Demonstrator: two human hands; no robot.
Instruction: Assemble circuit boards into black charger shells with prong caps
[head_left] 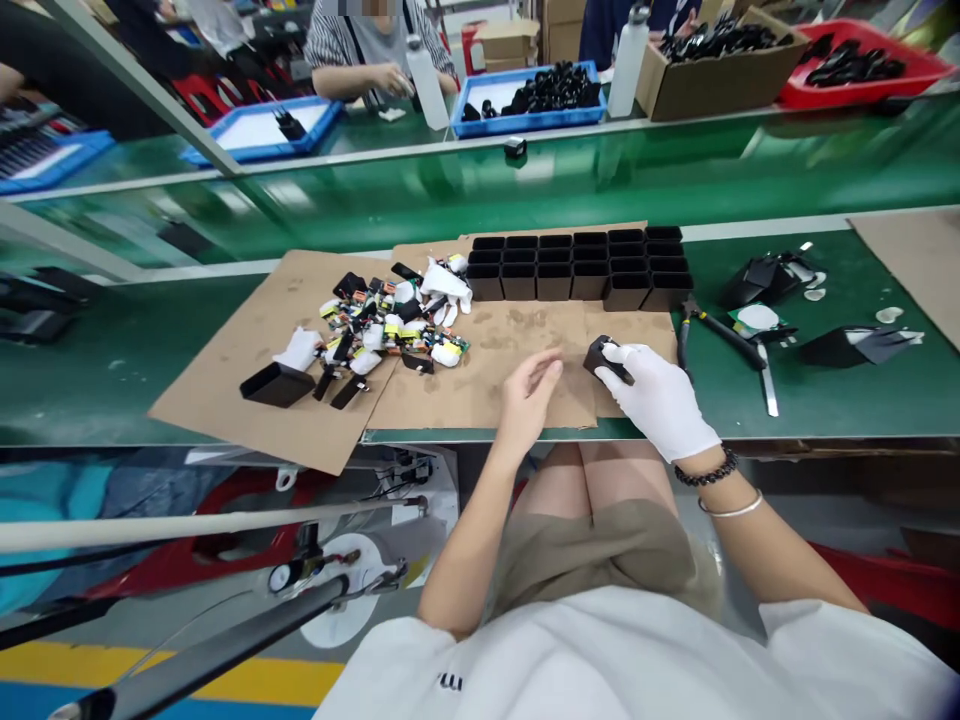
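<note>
My right hand (660, 395), in a white glove, is closed around a small black plastic case (600, 358) just over the cardboard. To its left, my bare left hand (531, 388) holds nothing, its fingers loosely apart and curved toward the case. Behind both hands stand rows of open black housings (555, 282). A heap of small circuit assemblies (375, 330) with white, yellow and black parts lies left of my left hand. Near that heap, one black housing (277, 385) rests on its side with white cloth or a glove by it.
Right of my gloved hand lie pliers (724, 335), a white-bladed tool (768, 385) and black pieces (859, 345). Cardboard sheets (480, 395) cover part of the green bench. Beyond the green divider, people sit near a blue tray (529, 122) and a cardboard box (690, 90).
</note>
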